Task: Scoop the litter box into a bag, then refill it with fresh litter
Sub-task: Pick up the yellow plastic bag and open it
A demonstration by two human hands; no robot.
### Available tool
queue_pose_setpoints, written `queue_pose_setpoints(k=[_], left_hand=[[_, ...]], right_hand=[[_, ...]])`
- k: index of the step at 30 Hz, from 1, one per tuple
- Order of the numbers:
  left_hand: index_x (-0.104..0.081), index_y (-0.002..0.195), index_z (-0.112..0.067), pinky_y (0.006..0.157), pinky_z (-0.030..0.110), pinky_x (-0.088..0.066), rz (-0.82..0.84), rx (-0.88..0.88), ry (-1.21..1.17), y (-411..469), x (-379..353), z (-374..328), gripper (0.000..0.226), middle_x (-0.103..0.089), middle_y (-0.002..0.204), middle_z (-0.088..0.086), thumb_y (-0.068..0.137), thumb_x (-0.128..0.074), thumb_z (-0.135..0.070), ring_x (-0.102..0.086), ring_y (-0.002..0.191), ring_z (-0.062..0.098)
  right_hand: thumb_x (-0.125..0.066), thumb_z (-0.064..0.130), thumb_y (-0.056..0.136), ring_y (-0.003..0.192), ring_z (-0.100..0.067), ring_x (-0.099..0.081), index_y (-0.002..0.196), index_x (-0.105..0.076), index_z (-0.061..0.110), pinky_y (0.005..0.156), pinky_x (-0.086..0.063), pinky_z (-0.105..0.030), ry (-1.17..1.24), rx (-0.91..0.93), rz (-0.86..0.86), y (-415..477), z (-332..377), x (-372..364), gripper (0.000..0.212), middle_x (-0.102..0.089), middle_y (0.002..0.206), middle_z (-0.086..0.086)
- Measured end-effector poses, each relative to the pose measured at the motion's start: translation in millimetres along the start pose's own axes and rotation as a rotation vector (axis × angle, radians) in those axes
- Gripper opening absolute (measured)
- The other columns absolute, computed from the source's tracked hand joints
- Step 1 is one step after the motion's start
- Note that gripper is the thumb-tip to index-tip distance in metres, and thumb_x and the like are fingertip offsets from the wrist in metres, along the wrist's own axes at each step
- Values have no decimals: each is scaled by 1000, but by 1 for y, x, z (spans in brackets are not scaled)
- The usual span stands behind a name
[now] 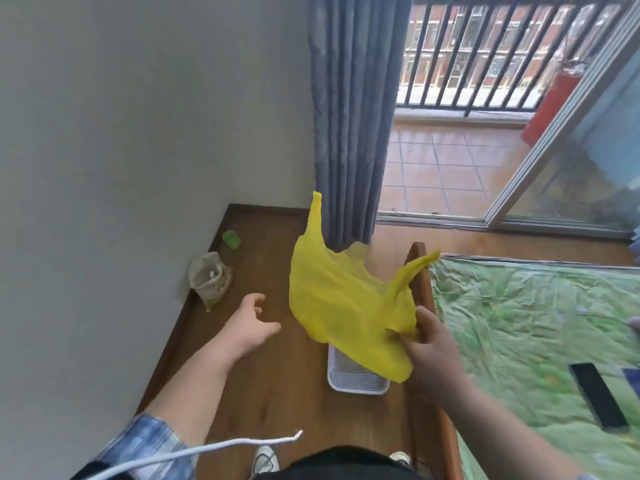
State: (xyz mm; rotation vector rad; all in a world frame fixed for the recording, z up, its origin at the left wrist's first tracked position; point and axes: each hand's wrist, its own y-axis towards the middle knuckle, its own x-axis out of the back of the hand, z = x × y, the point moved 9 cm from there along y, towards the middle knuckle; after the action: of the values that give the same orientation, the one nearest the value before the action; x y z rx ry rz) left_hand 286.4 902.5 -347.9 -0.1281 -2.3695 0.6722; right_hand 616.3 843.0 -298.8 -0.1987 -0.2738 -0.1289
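While right hand (427,344) grips yellow bag (346,306), handles pointing up, left hand (250,323) hangs released.

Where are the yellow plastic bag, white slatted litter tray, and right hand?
yellow plastic bag (341,299), head view, middle of its body
white slatted litter tray (356,382), head view, near slatted end
right hand (431,351), head view, back of hand

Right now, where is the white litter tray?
In the head view the white litter tray sits on the wooden floor at lower centre, beside the bed frame, partly hidden under the yellow bag held by the right hand.
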Motion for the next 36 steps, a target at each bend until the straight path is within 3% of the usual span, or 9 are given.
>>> queue_pose_setpoints(k=[2,5,10,16,21,27,30,33,36], left_hand=[[-30,147,-25,89,29,-45,-15,-8,19,1,36,21,76,-47,135,4,84,-73,-29,-53,113,18],[-31,146,-25,89,28,-45,-48,-55,-39,7,84,42,74,-47,130,2,85,-74,-30,-55,119,21],[-31,143,-25,99,37,-48,-43,-139,-110,24,135,58,73,-47,133,5,85,-73,-38,-57,115,20],[-18,152,-28,104,40,-45,41,-223,-180,21,150,34,92,-35,149,5,81,-72,-51,-50,126,20],[-19,146,-39,99,53,-50,-38,-105,-249,33,162,37,115,-42,147,8,54,-76,-78,-50,127,30],[-68,92,-11,62,33,-60,-28,-83,-398,12,136,20,6,-71,92,13,88,-64,-8,-68,77,22],[-69,88,-11,62,35,-61,-47,-111,-452,-1,125,4,12,-70,91,12,91,-60,-5,-69,80,27],[-69,89,-11,72,44,-62,-91,-79,-518,-13,119,-7,12,-69,94,11,95,-59,-12,-69,84,29],[-68,92,-11,74,48,-62,-113,-110,-551,-27,111,-25,12,-65,93,10,96,-57,-16,-68,80,25]], right_hand=[[-65,-3,83,65,-12,-59,78,-65,26,65,-53,-43,-31,-21,31,-6,7,-42,30,-66,68,-1],[-69,5,81,70,-27,-66,83,-65,20,72,-55,-54,-109,-58,39,-11,8,-98,16,-69,74,-7],[-68,23,83,83,-31,-67,97,-63,11,74,-56,-50,-249,-30,101,-16,14,-172,19,-71,85,-10],[-66,17,80,61,-5,-42,78,-52,10,56,-37,-30,-397,21,85,-29,33,-191,15,-56,67,-7],[-71,15,77,68,-7,-51,87,-62,11,63,-51,-42,-351,36,87,-35,39,-182,15,-64,72,-6],[-67,2,78,60,-7,-46,72,-56,25,57,-39,-32,-305,33,-29,-49,56,-148,26,-57,62,7],[-63,0,77,70,-9,-54,87,-54,38,65,-44,-33,-336,-58,-101,-46,50,-121,40,-59,73,12],[-72,12,71,107,-17,-56,136,-41,32,87,-48,-32,-408,-166,-1,-43,38,-104,75,-56,117,4],[-78,11,79,101,-6,-63,135,-33,33,77,-51,-18,-214,-214,150,-43,38,-105,76,-58,120,6]])
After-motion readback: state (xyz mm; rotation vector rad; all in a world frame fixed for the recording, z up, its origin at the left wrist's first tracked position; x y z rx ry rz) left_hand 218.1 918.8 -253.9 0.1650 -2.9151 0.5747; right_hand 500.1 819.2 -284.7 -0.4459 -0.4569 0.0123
